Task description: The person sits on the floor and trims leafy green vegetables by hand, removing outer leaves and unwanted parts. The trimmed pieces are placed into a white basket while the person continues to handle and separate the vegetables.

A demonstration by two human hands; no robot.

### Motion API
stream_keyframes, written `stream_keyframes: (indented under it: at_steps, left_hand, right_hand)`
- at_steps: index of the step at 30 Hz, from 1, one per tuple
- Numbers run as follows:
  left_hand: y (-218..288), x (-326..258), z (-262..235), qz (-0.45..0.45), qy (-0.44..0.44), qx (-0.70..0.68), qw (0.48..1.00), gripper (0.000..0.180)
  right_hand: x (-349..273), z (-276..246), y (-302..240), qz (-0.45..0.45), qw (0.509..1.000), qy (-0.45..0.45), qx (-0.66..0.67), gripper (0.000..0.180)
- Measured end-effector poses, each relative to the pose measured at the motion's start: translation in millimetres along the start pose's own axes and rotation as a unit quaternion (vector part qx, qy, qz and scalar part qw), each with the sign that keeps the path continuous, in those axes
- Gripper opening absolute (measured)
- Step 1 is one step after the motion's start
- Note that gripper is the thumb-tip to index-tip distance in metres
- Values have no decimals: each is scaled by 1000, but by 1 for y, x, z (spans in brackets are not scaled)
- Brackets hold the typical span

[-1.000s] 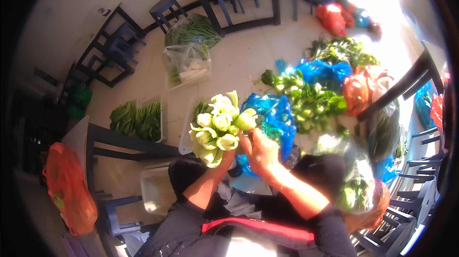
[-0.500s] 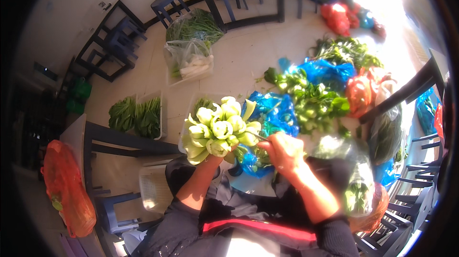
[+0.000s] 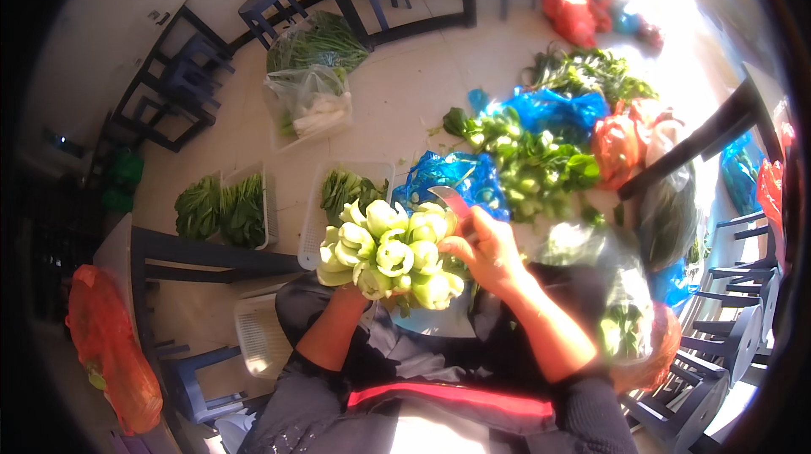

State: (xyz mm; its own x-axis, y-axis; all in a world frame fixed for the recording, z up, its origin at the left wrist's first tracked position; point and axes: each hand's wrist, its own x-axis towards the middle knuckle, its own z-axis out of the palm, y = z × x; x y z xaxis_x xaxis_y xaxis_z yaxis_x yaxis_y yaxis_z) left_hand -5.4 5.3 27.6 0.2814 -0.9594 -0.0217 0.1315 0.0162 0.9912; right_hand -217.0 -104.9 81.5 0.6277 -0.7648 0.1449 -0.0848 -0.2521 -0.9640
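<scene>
A bunch of bok choy (image 3: pixel 390 253) with its pale cut stem ends facing me is held up over my lap. My left hand (image 3: pixel 351 292) grips the bunch from below and is mostly hidden behind it. My right hand (image 3: pixel 481 250) is closed on a small knife (image 3: pixel 449 198), whose blade pokes up at the bunch's right edge.
A white basket (image 3: pixel 311 226) with greens and a blue bag (image 3: pixel 456 177) lie on the floor just ahead. A second basket of leafy greens (image 3: pixel 221 209) sits to the left, a big pile of greens (image 3: pixel 528 158) with coloured bags to the right. Dark stools and table legs ring the area.
The bok choy bunch has come lower and nearer to me. My right hand with the knife has stayed at its right side.
</scene>
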Motion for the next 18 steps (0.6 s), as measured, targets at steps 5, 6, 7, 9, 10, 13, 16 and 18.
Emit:
stream_keyframes:
  at_steps: [5,6,7,9,10,13,16,18]
  left_hand:
    - [4,0,-6,-32,-27,-32,999,55]
    - [4,-1,-7,-35,-29,-36,998,55]
    - [4,-1,-8,-39,-29,-39,998,55]
    - [4,-2,-10,-44,-32,-46,997,55]
    - [4,-2,-11,-47,-32,-48,997,55]
    - [3,-4,-12,-55,-38,-56,996,55]
    - [3,-6,-11,-63,-46,-63,995,55]
    - [1,-6,-10,-68,-53,-68,994,55]
  right_hand:
    - [-3,-5,-3,-12,999,-46,-20,49]
    - [-3,-6,-6,-10,998,-49,-33,50]
    - [-4,-6,-9,-15,998,-40,-54,44]
    - [-6,-1,-6,-5,998,-27,-50,44]
    - [-6,0,-5,-1,999,-21,-47,44]
    - [-6,-1,-3,-23,994,-58,-88,41]
    - [-10,10,1,-41,998,-14,-53,49]
    - [-10,11,1,-69,995,2,-70,41]
